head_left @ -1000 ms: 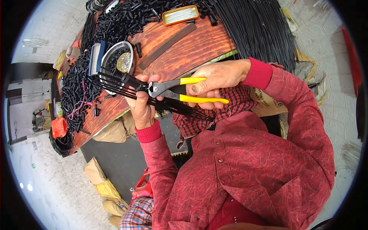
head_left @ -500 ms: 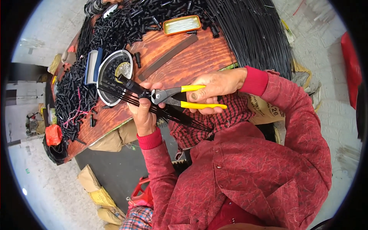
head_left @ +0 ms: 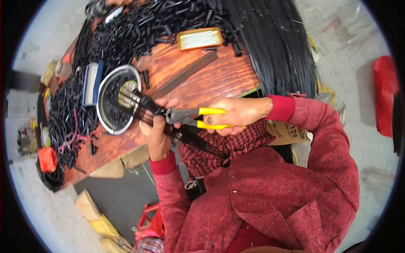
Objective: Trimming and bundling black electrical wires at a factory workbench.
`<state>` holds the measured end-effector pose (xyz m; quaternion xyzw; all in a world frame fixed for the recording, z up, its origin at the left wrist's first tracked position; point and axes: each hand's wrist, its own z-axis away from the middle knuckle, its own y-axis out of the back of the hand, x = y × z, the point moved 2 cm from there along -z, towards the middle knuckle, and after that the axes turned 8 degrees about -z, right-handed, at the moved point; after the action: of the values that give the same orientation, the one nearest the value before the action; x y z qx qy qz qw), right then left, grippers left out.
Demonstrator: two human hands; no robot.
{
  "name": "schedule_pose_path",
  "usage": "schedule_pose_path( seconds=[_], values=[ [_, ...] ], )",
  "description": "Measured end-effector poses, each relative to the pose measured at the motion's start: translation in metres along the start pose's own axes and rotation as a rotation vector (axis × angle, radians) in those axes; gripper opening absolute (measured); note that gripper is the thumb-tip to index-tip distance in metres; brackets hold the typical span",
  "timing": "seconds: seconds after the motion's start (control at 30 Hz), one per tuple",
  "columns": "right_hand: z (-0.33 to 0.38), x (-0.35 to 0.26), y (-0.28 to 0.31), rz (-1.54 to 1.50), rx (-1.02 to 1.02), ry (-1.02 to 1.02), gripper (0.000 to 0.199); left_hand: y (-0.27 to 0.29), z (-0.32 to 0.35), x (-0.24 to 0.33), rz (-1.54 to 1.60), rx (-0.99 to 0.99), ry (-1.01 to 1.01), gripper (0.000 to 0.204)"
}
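view: head camera, looking down; some blur
pliers [head_left: 185, 113]: dark metal head, smooth yellow grips; off the table edge, between both hands, head against or just beside the tube, contact unclear
tube [head_left: 148, 102]: black, cylindrical, plastic-looking; aslant, upper end over the bowl
rods [head_left: 198, 142]: thin, black, bunched; run from left hand down toward the checked cloth
right hand [head_left: 237, 113]: clamped on the yellow grips, fingers wrapped below, thumb along side; forearm in from right, elbow bent
left hand [head_left: 157, 134]: pinched on the tube, thumb and fingers together round it; wrist below, forearm rising from lower edge
bowl [head_left: 99, 105]: oval, shiny rim, dark small bits, round gold tin inside
table [head_left: 230, 72]: reddish, streaky wood grain
bar [head_left: 185, 74]: flat, straight, brown, lying on table
tray [head_left: 190, 48]: orange rim, rounded corners, thin whitish sticks
pile [head_left: 156, 23]: loose black tubular pieces, heaped
bundle [head_left: 274, 46]: long black strands, right of table
cloth [head_left: 253, 135]: red-black check, creased, under right hand
sleeves [head_left: 331, 130]: red, crinkle-patterned, ribbed cuffs
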<state>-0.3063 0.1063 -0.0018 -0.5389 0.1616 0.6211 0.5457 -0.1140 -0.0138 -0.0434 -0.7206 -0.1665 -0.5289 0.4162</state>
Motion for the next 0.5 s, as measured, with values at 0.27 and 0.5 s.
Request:
schedule_pose_path(
  seconds=[0.27, 0.5],
  values=[
    [0.008, 0.001, 0.003, -0.048, -0.037, -0.015, 0.048, -0.004, 0.005, 0.006, -0.023, -0.018, -0.013, 0.051],
    [0.025, -0.023, -0.014, 0.124, 0.107, -0.036, 0.046, -0.019, 0.014, 0.015, -0.032, -0.033, -0.099, 0.045]
  ],
)
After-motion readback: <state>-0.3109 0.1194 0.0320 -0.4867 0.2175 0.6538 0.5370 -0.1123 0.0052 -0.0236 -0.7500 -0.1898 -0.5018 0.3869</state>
